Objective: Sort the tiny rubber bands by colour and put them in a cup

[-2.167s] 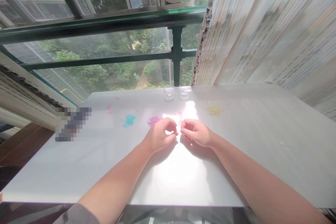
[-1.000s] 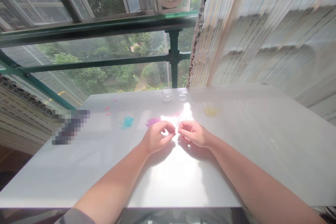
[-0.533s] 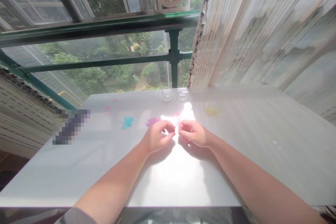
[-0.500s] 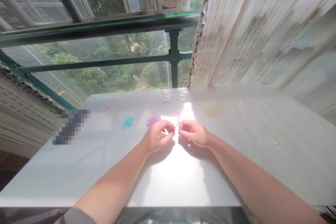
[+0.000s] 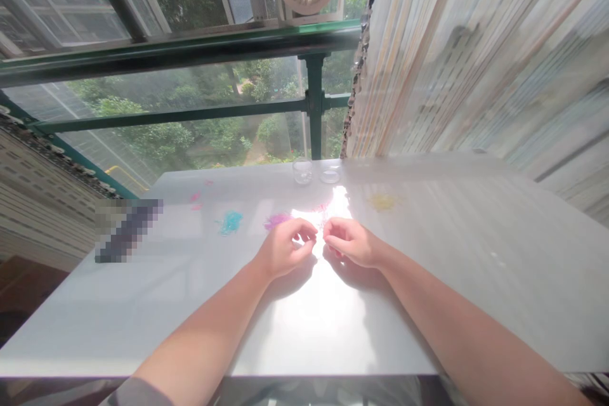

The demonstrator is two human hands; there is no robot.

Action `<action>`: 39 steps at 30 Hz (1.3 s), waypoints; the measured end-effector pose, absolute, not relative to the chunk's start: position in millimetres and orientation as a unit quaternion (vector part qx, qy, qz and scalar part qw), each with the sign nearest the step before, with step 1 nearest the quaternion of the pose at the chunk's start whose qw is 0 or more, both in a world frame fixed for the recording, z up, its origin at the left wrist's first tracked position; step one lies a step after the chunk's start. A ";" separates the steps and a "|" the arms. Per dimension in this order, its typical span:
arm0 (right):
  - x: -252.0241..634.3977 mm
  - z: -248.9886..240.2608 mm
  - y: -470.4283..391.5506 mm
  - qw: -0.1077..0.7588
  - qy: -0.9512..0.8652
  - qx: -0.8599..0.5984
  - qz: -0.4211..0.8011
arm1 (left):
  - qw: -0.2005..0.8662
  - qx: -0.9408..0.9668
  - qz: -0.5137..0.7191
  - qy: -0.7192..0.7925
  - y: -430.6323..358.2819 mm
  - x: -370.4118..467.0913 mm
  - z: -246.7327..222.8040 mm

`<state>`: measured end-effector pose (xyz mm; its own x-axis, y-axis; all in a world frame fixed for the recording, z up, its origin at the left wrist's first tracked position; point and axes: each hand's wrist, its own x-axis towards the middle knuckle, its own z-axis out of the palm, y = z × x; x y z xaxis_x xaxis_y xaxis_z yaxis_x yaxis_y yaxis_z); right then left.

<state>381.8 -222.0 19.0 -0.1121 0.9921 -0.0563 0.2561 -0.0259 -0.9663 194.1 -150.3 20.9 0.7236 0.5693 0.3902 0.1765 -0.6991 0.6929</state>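
Note:
Over the middle of the white table (image 5: 190, 317), my left hand (image 5: 291, 247) and my right hand (image 5: 349, 242) face each other with a small gap between the fingertips. Each has thumb and forefinger curled into a pinch. Whatever sits between the fingertips is too small and washed out by glare to make out. Just beyond my left hand lies a purple pile of thin bits (image 5: 276, 221). Reddish bits (image 5: 320, 208) are scattered in the bright patch beyond the hands. A turquoise pile (image 5: 231, 222) lies to the left and a yellow pile (image 5: 383, 202) to the right.
At the far edge stand a clear round container (image 5: 302, 172) and a clear shallow dish or lid (image 5: 330, 174). Some pink pieces (image 5: 195, 197) lie at the far left. A blurred-out dark object (image 5: 128, 231) rests by the left edge. Behind are a green railing (image 5: 190, 47) and a curtain (image 5: 428, 76).
Both hands stay almost exactly where they were, still pinched near each other. The curtain on the right has shifted slightly. The piles and clear containers look unchanged.

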 end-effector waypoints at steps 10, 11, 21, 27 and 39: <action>380.2 16.9 -221.2 0.396 -0.570 -0.538 0.479 | 0.321 0.867 0.300 0.233 -150.9 193.5 22.8; 380.3 16.3 -220.8 0.398 -0.569 -0.537 0.479 | 0.320 0.868 0.300 0.234 -150.5 193.4 23.1; 381.7 11.9 -219.7 0.406 -0.561 -0.537 0.482 | 0.299 0.868 0.316 0.241 -151.2 194.6 24.4; 381.4 12.9 -219.6 0.406 -0.560 -0.537 0.483 | 0.317 0.861 0.316 0.241 -152.4 194.8 23.6; 382.5 11.7 -219.1 0.416 -0.558 -0.531 0.484 | 0.289 0.859 0.334 0.259 -148.3 196.3 19.9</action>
